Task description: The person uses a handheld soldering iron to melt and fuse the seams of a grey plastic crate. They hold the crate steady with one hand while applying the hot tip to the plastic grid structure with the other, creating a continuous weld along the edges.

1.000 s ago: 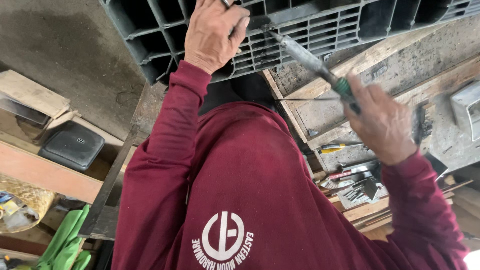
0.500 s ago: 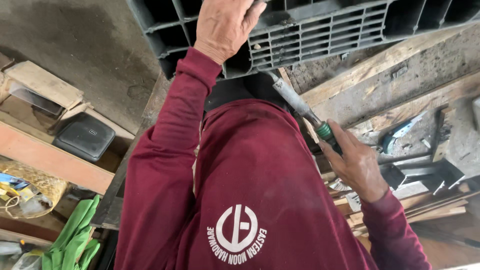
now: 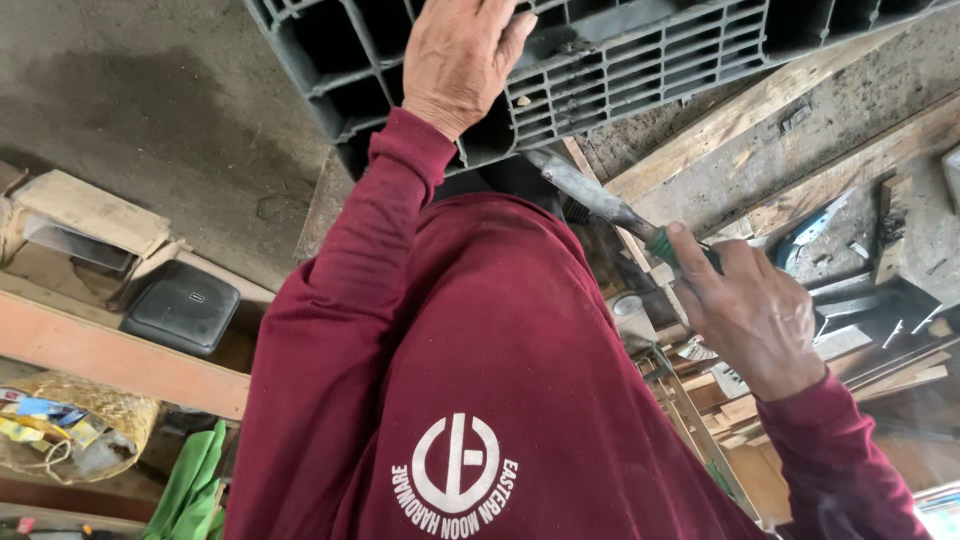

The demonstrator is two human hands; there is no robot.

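The grey plastic pallet [image 3: 640,50] filled the top of the head view, its gridded ribs and open cells facing you, and everything else sat below or beside it. Your left hand [image 3: 455,60] lay flat against the pallet's ribs near its lower edge, palm down and fingers spread, pressing on it rather than closed around any part. Just under that same edge, your right hand [image 3: 750,310] was wrapped tight around the green handle of a soldering iron [image 3: 610,205]; the thumb lay along the handle, and the grey metal shaft ran up and left until its tip met the underside of the pallet, close to where your left wrist crossed it. You could not tell from this angle whether the tip actually touched the plastic.

Your maroon sleeves and shirt [image 3: 480,360], with a white round emblem low on the cloth, covered the middle of the view below the pallet. To the right of the pallet, beyond your right hand, lay rough wooden planks [image 3: 760,110] and scattered scrap pieces. Well to the left and below the pallet sat a dark speaker box [image 3: 180,308] on a wooden beam [image 3: 110,360], with a woven basket [image 3: 100,410] beneath it and a green cloth [image 3: 195,485] near the bottom edge.
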